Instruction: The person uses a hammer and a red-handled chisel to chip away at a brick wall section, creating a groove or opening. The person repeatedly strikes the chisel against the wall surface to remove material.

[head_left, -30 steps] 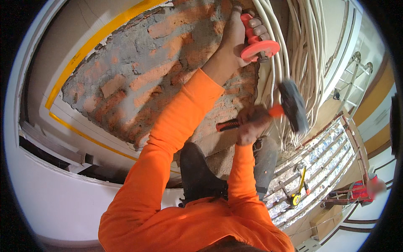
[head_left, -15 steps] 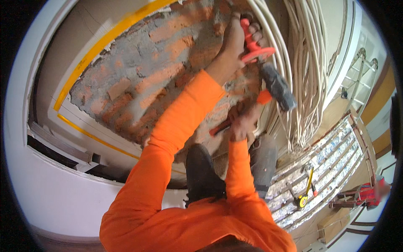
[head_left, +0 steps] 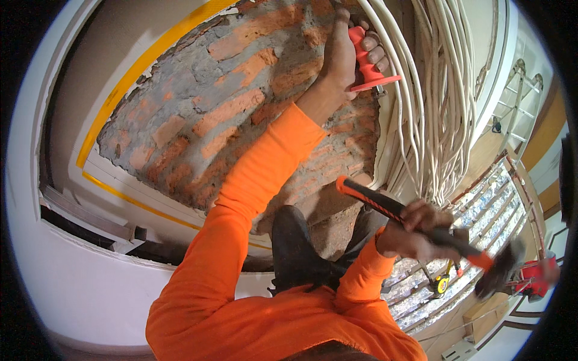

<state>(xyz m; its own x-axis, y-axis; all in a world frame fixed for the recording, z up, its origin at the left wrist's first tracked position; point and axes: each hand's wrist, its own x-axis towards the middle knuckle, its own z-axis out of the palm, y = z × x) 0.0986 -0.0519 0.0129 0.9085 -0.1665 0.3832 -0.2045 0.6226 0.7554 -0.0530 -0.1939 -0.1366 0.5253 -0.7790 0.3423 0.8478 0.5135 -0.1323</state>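
My left hand [head_left: 338, 55] is wrapped round the red grip of a chisel [head_left: 362, 57] with a round hand guard. It is held against the upper right part of an exposed brick wall [head_left: 232, 114]; only a short bit of its metal shows below the guard, and its tip cannot be made out. Lower down and to the right, my right hand [head_left: 415, 231] grips a hammer [head_left: 382, 203] by its black and orange handle. The heavy dark hammer head [head_left: 501, 268] is swung out to the right, away from the chisel, and blurred.
Bundled white cables [head_left: 442, 102] hang just right of the chisel. Yellow tape [head_left: 129, 84] borders the bared brick. On the right are a slatted panel with silvery foil [head_left: 415, 301], a tape measure [head_left: 441, 284], a stepladder [head_left: 516, 102] and a blurred red shape [head_left: 537, 278].
The hammer has swung from beside the chisel down and to the right, my right hand going with it. My left hand keeps the chisel in nearly the same place.
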